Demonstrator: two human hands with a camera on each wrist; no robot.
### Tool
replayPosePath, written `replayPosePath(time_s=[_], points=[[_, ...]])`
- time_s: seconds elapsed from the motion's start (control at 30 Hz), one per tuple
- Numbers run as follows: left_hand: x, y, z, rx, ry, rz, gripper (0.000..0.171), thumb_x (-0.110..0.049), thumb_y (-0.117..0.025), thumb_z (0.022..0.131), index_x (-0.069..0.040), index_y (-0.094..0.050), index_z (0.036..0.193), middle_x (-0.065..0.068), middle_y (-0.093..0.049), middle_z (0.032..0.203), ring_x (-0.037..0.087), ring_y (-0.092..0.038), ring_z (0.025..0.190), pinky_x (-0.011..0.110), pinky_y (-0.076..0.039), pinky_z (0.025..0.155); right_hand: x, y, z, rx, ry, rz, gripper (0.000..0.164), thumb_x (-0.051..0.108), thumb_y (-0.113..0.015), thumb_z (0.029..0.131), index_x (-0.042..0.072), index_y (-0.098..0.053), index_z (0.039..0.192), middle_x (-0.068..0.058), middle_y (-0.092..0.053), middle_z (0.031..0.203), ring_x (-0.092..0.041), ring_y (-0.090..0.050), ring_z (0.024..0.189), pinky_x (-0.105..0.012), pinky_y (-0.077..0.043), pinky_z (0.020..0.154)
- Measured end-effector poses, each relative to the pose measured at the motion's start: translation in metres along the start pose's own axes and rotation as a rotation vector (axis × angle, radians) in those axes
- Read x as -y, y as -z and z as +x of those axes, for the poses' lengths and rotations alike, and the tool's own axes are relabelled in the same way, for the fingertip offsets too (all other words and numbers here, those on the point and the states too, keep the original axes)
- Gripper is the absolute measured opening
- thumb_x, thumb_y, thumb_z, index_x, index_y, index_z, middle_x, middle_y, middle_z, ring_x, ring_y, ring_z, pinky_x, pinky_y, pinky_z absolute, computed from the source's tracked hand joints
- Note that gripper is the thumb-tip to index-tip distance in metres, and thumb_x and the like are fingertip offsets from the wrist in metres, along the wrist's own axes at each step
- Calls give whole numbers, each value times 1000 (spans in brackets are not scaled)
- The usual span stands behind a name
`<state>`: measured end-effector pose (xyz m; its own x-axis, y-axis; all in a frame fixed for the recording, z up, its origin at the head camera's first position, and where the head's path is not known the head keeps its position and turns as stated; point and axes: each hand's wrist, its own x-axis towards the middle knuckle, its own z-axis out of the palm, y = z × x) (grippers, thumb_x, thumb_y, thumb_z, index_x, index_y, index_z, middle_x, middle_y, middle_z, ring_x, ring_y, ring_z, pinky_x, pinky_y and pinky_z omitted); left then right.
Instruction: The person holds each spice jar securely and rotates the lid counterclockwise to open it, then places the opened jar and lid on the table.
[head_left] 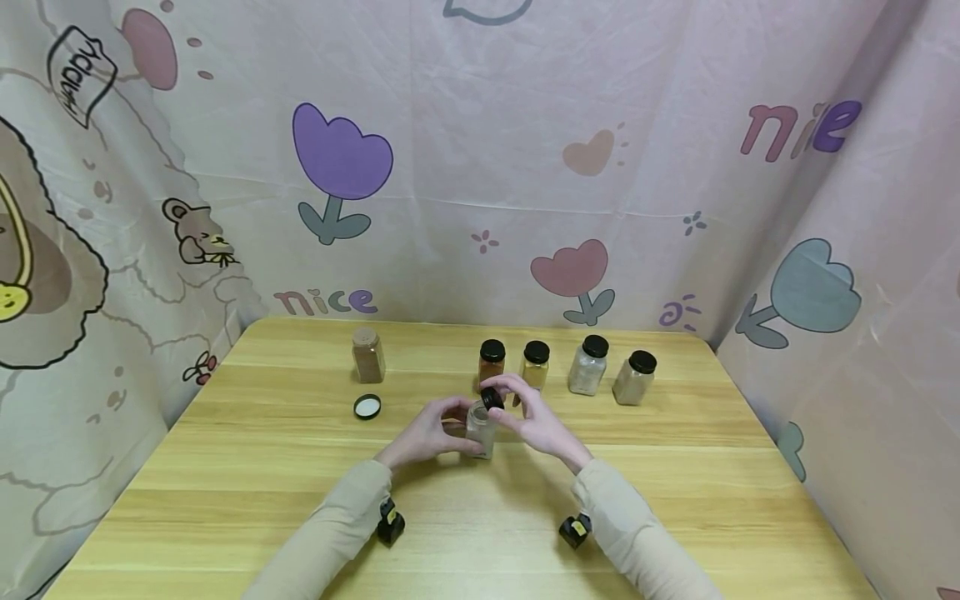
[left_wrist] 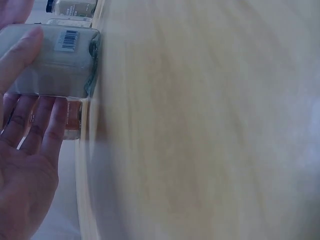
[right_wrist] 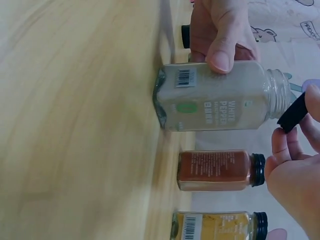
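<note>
A clear glass jar of white pepper (right_wrist: 220, 100) stands on the table in front of me, its threaded mouth uncovered. My left hand (head_left: 435, 433) grips it from the left, thumb on the near side and fingers behind. Just off the mouth is a black screw lid (right_wrist: 293, 113), tilted and pinched between the thumb and fingers of my right hand (head_left: 532, 417). To the left lies another black lid (head_left: 367, 407), its white inside facing up. Behind that lid is a lidless jar of brown powder (head_left: 368, 357) with a light top.
Behind my hands stand capped jars: one reddish-brown (head_left: 492, 358), one yellow (head_left: 536, 363), one whitish (head_left: 588, 367) and one beige (head_left: 634, 379). The wooden table (head_left: 225, 500) ends at a patterned curtain (head_left: 450, 167) at the back and sides.
</note>
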<state>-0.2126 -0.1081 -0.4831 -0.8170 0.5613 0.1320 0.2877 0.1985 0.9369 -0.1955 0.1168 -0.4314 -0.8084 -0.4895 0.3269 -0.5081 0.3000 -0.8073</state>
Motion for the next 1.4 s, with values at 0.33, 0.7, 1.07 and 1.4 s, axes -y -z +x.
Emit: replayPosePath(time_s=[0.33,0.7,1.07,1.4], points=[[0,6,-4,-24,12,-8,57,-11,-86,77,-2,-60,127,17,-69,121,27,-68,112,27,-57,97,-4,-2,-4,1,-75,206,39,4,-54,102,-3,-48,140,-29,-54,132,-13,-55,109,-21,-46,90],[6,25,-7,-52,14,3,61,-10,-83,81,3,-55,133,25,-65,126,38,-66,116,33,-57,99,-11,-13,-8,-45,-184,348,41,1,-51,101,-8,-42,140,-39,-48,136,-22,-61,114,-20,-52,96],[7,49,-5,-143,45,139,58,-13,-80,85,4,-56,134,25,-66,129,40,-64,121,48,-52,106,-13,-22,-8,-40,-281,403,45,2,-58,98,-11,-38,137,-25,-48,129,0,-63,100,-29,-53,99],[10,68,3,-225,57,163,59,-8,-76,88,10,-49,138,30,-60,134,43,-60,125,50,-48,109,-16,-30,-2,13,-349,327,47,7,-63,98,-10,-47,139,-27,-53,137,-26,-67,116,-29,-57,96]])
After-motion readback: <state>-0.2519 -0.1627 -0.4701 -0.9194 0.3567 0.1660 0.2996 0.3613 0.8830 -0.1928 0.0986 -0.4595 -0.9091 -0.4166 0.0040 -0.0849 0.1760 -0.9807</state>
